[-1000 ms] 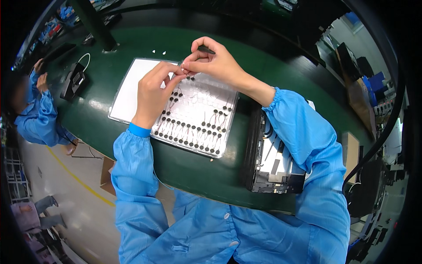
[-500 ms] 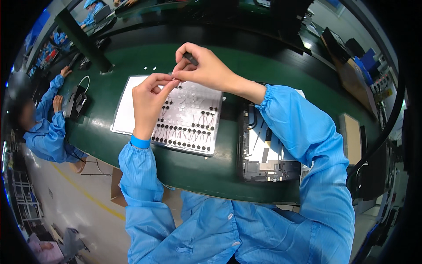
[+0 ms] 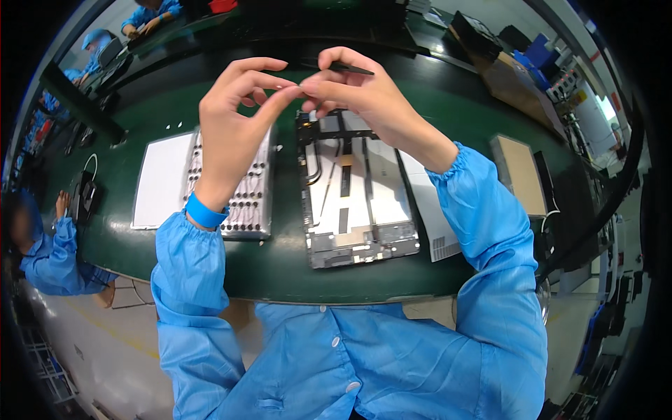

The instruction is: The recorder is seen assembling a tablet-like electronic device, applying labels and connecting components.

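Left hand: raised above the worktop, fingers narrow, thumb and forefinger tips pinched together against the right hand's fingertips. Whatever sits in the pinch is too small to make out.
Right hand: raised at the same height, fingers curled, a thin black tool held between them and pointing away to the right. Fingertips touch the left hand's.
Opened device: flat on the green worktop directly under the right hand, back cover off, pale inner panels, a dark strip and a dark frame showing. Long axis runs away from the person.
Perforated tray: grey metal, rows of small holes, just left of the opened device, partly behind the left wrist.
White sheet: lies under and left of the tray.
Flat white piece: at the device's right edge, partly under the right forearm.
Tan panel: further right on the worktop, well apart from the hands.
Sleeves: blue, elastic cuffs; blue band on left wrist.
Other people: one seated at far left, another at top left.
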A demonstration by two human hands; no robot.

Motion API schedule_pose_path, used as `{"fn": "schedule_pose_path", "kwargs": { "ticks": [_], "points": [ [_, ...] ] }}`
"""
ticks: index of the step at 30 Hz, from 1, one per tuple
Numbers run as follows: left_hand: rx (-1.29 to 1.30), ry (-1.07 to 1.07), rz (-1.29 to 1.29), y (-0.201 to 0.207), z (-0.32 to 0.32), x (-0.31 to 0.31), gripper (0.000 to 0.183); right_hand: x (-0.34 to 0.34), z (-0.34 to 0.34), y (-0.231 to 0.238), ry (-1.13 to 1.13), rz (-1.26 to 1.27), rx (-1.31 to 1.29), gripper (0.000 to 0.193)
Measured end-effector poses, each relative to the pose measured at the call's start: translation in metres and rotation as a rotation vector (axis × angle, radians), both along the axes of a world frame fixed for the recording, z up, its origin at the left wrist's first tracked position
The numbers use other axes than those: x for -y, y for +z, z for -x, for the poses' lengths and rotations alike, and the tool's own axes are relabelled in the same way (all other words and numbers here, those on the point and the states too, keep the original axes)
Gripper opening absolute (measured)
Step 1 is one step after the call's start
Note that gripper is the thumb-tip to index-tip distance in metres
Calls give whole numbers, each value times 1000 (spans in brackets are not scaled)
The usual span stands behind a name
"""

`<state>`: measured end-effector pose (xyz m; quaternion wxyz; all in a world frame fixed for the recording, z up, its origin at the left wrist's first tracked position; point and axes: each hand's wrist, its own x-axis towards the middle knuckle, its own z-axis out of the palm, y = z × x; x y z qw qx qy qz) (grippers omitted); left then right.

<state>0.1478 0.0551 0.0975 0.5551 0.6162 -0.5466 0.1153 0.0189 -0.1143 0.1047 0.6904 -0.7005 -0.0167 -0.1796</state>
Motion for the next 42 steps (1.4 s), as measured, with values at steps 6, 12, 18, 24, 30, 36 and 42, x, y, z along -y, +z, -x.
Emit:
{"fn": "schedule_pose_path", "kwargs": {
  "ticks": [6, 12, 18, 24, 30, 36, 42],
  "points": [
    [98, -141, -237, -19, 34, 54, 14, 59, 57, -35, -331, 551, 12, 30],
    [-109, -251, -311, -40, 50, 85, 15, 73, 69, -90, -307, 383, 50, 44],
    [-53, -263, -427, -42, 67, 90, 14, 73, 62, -102, -342, 236, 117, 26],
    [-34, -223, -467, -41, 69, 87, 13, 82, 69, -104, -169, 132, -47, 39],
    [26, -238, -474, -41, 64, 80, 13, 84, 66, -104, -219, 325, -1, 49],
    [25, -258, -471, -43, 59, 85, 13, 85, 70, -83, -165, 537, -119, 50],
    [71, -174, -492, -44, 58, 90, 13, 85, 69, -102, -142, 289, -18, 47]
  ]
}}
